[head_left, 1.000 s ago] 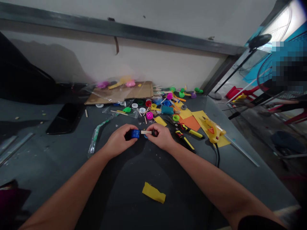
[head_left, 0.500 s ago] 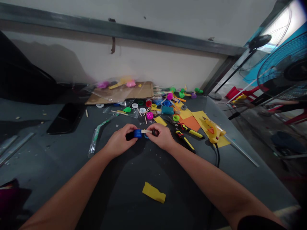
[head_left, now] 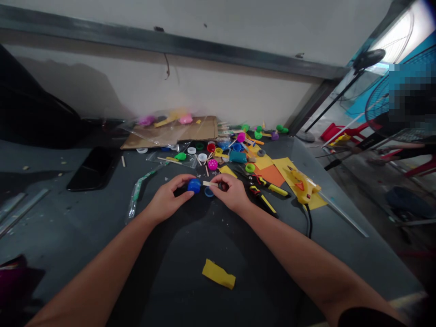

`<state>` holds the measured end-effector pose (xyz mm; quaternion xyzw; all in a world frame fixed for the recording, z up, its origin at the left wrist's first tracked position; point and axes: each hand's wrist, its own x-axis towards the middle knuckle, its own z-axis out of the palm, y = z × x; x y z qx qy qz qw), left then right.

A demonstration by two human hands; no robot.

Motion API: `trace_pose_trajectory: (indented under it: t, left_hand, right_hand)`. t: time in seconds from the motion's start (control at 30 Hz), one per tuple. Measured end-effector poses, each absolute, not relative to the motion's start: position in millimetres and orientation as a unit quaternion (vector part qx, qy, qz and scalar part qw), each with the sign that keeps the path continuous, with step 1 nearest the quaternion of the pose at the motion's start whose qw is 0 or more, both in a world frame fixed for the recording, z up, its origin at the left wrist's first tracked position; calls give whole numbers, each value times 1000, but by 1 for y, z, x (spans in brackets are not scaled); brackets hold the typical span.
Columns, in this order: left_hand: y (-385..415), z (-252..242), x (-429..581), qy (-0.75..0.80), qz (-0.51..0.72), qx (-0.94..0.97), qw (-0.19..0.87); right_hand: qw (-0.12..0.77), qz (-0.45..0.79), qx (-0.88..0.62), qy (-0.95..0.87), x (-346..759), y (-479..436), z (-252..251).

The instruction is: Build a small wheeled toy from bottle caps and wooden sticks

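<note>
"What's held?"
"Left hand pinches a glossy blue plastic cap over the dark grey worktop; right hand, a flat pale wooden stick."
"Handling?"
"Probably light and stiff; slick cap, so grip its sides; stick by its end."
"In the way?"
"A round blue plastic piece close by; yellow-and-black-handled metal pliers beside the right hand."
</note>
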<state>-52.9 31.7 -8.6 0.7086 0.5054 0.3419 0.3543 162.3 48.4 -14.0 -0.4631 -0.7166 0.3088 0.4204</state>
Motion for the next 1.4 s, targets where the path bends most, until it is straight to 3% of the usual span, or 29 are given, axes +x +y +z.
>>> trace_pose_trajectory:
  t: [0.27, 0.87, 1.4]
  left_hand:
    - [33, -11, -54, 476, 361, 684, 419]
    - [33, -15, -53, 508, 283, 791, 189]
    - [34, -17, -54, 495, 265, 807, 182]
  right_hand:
    - [421, 280, -439, -743, 162, 45, -14]
    - [363, 246, -431, -788, 162, 45, -12]
    - [355, 225, -435, -797, 160, 44, -13]
